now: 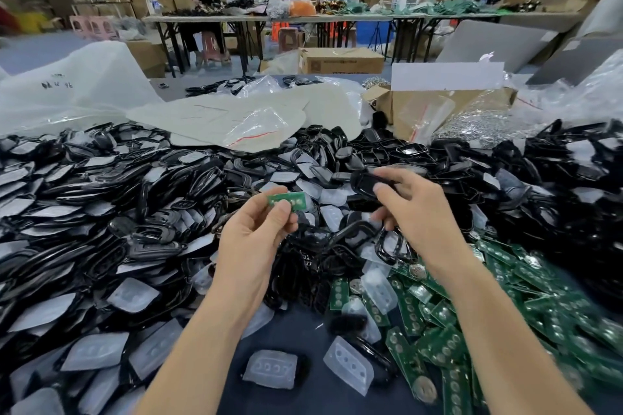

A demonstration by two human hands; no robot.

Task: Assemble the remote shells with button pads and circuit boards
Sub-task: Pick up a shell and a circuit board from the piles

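Note:
My left hand point(252, 232) pinches a small green circuit board point(287, 200) between thumb and fingers, held up above the table. My right hand point(409, 209) grips a black remote shell point(365, 184), a little to the right of the board and apart from it. Black shells fitted with translucent pads point(84, 212) are heaped across the left. Loose translucent button pads point(349, 364) lie on the blue table near the front. A pile of green circuit boards point(505, 296) spreads at the right.
More black shells point(556, 178) are piled at the right and behind my hands. Plastic bags point(256, 128), foam sheets and an open cardboard box point(438, 104) sit at the back of the table. People work at far tables point(269, 18).

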